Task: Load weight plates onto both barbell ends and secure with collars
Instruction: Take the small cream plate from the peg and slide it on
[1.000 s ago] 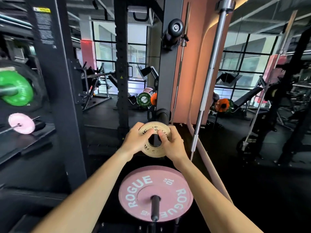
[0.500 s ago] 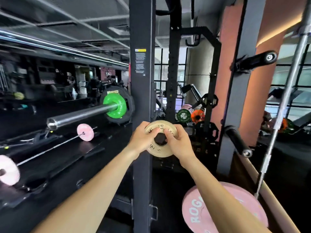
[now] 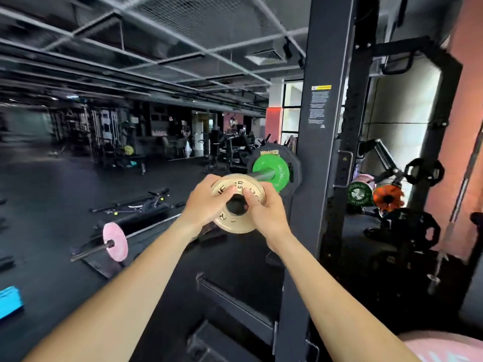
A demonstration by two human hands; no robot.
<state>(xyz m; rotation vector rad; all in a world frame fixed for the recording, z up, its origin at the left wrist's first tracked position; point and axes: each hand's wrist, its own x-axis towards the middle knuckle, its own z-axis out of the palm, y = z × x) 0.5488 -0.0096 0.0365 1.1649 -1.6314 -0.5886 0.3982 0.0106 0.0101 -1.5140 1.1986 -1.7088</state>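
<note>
A blue object (image 3: 9, 300) lies at the far left edge on the dark gym floor (image 3: 52, 194), and beyond it a thin bar (image 3: 146, 226) carrying a pink plate (image 3: 116, 241) rests low near the floor. At centre, a person holds a small tan plate (image 3: 236, 220) out at arm's length in both hands, its face toward the camera and its centre hole showing dark. The left hand (image 3: 206, 205) grips the plate's left rim, thumb pressed across the face beside the hole and the other fingers curled behind; the right hand (image 3: 266, 209) grips the right rim the same way, thumb on the face just right of the hole. Printed lettering and the figures "05" show between the two thumbs. Directly behind the plate's upper edge the steel sleeve (image 3: 262, 175) of a racked barbell points toward the camera, already carrying a green plate (image 3: 273, 169) backed by a larger black plate (image 3: 294, 176) marked "HAMMER". Whether the tan plate touches the sleeve's end cannot be told. To the right stands the black upright (image 3: 324, 152) of the rack, bearing a warning label (image 3: 319, 107). Farther right, a dark green plate (image 3: 360, 194) and an orange plate (image 3: 388, 198) sit stored, blurred, and part of a large pink plate (image 3: 444, 347) shows in the bottom right corner.
</note>
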